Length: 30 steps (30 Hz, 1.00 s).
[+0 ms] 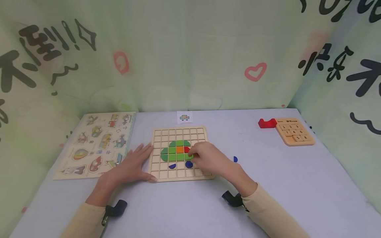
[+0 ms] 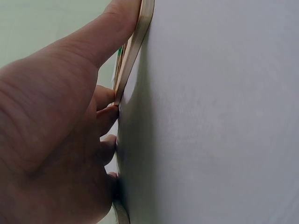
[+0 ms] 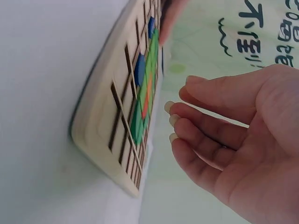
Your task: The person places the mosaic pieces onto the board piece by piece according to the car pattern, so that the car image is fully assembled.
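Note:
A square wooden grid board (image 1: 160, 172) lies on the table, holding green pieces (image 1: 172, 150), an orange square (image 1: 180, 149) and a red piece (image 1: 186, 149). Below them on the grid are a blue half-round piece (image 1: 172, 166) and a blue round shape (image 1: 189, 164). My left hand (image 1: 126, 170) rests with spread fingers against the board's left edge, thumb at its lower left corner. Over the right side of the pattern hovers my right hand (image 1: 209, 158). The right wrist view shows its fingers (image 3: 201, 147) bent loosely, apart from the thumb, with nothing visible between them.
A small blue piece (image 1: 235, 159) lies right of the board. Behind it stands a printed card (image 1: 184, 117). A picture puzzle board (image 1: 101, 162) lies at left; at right are a wooden number board (image 1: 294, 140) and a red object (image 1: 267, 123). Curtains enclose the table.

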Available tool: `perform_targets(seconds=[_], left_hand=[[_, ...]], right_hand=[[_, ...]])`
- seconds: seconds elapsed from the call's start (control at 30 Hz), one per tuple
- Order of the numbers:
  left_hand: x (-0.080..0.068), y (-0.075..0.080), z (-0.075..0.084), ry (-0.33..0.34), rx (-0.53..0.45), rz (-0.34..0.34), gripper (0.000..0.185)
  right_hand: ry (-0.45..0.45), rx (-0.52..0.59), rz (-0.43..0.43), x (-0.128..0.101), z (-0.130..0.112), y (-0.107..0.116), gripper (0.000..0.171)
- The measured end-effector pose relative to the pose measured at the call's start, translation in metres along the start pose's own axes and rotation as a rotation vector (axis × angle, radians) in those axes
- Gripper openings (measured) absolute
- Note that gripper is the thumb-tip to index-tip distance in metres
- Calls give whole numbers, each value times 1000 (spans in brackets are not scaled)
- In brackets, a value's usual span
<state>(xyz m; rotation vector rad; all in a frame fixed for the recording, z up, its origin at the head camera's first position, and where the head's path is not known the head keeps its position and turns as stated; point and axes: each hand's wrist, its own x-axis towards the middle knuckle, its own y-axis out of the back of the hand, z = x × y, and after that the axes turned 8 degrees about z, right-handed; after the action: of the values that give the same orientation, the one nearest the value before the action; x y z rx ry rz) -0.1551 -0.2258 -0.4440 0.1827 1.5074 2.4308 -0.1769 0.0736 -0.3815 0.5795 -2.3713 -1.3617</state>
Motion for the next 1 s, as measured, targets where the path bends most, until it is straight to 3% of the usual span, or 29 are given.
perform_targets(seconds=[0.23,0.43,0.6,0.8,1.0], left_hand=[[0,0,0,-1,-1,1,129],[-1,0,1,-4,-2,5,130],[0,0,1,-7,-4,3,130],[1,0,3,-8,-9,3,130],[-1,0,2,2,-5,1,130]], right_hand=[[-61,-35,38,-14,26,26,20],[-179,-53,38,-26,58,46,22],[-291,-99,-1,-33,81,59,13],[-418,-157,-111,-37,96,63,10],[-417,-166,-125,-35,97,56,10]])
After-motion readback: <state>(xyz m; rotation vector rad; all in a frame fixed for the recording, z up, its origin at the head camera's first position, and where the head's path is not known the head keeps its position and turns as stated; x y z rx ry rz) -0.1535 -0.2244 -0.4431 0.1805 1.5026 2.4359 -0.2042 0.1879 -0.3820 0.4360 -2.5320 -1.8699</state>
